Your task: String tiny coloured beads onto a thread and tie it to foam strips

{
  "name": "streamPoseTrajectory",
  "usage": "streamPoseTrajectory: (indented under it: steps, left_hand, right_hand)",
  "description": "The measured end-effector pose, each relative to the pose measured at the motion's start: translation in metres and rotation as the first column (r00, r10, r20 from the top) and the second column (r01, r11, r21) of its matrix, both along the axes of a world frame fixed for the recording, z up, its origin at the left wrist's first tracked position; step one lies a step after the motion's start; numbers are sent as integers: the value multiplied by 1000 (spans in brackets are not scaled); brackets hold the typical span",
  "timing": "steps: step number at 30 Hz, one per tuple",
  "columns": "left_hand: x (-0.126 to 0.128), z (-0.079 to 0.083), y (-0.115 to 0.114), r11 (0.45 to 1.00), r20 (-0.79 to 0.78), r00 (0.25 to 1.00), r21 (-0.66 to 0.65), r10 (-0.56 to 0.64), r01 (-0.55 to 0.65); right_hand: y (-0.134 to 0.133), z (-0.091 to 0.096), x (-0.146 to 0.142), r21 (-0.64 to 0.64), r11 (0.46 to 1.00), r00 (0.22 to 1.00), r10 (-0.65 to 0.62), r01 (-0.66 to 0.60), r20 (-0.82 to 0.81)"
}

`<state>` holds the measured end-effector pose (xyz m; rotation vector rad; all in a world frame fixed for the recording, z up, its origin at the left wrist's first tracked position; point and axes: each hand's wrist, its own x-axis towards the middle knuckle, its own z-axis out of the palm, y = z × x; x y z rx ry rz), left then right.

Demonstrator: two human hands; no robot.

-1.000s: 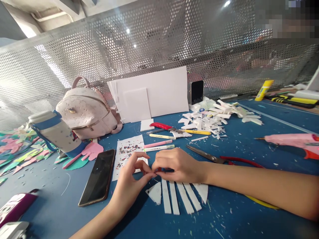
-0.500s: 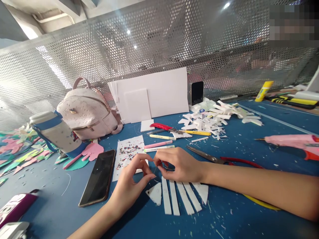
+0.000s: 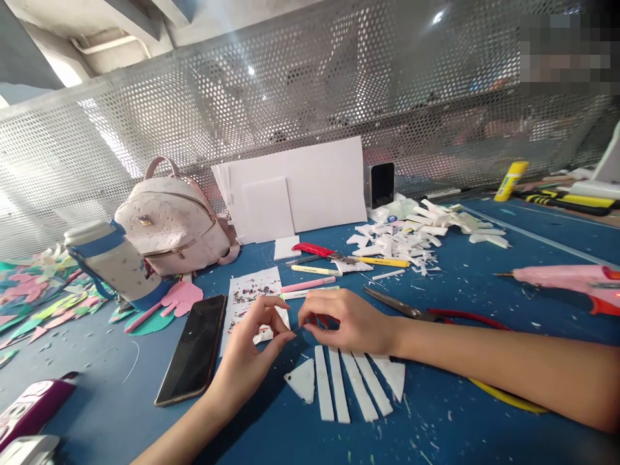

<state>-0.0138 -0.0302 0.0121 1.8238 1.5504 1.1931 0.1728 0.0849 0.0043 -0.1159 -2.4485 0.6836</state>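
My left hand (image 3: 256,342) is pinched between thumb and fingers, its tips almost touching those of my right hand (image 3: 341,316). The right fingers are pinched too, and a thin thread, hard to make out, seems to run between the two. Just below lie several white foam strips (image 3: 358,387) side by side. A triangular foam piece (image 3: 303,381) with a dark dot lies to their left, and a wider one (image 3: 391,378) to their right. Behind my left hand, a white paper sheet (image 3: 233,284) carries tiny coloured bits, probably beads.
A phone (image 3: 194,349) lies left of the paper. Scissors (image 3: 402,303) lie behind my right forearm, with a pink glue gun (image 3: 557,276) farther right. Behind are markers (image 3: 310,284), a red cutter (image 3: 314,249), foam scraps (image 3: 402,232), a bottle (image 3: 113,265) and a backpack (image 3: 169,226).
My fingertips have drawn slightly closer together, the left hand dipping a little. The view has shifted slightly; the foam pieces keep their arrangement.
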Motion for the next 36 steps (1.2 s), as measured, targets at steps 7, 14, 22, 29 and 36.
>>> streamPoseTrajectory:
  steps: [7, 14, 22, 29, 36]
  left_hand:
    - [-13, -3, 8, 991, -262, 957, 78, 122, -105]
    - [-23, -9, 25, 984, -643, 745, 121, 178, -130]
    - [-24, -11, 33, 985, -613, 771, 101, 172, -139]
    - [-26, -9, 34, 981, -449, 873, 105, 191, -161]
    - [-20, 10, 18, 971, -118, 970, 135, 212, -195]
  right_hand:
    - [-1, 0, 1, -8, 1000, 1000, -22, 22, 1]
    - [-1, 0, 0, -42, 996, 997, -73, 74, 26]
    - [-2, 2, -1, -53, 996, 998, -67, 68, 10]
    - [0, 1, -1, -54, 997, 998, -64, 63, -3]
    - [1, 0, 0, -56, 996, 998, -68, 68, -5]
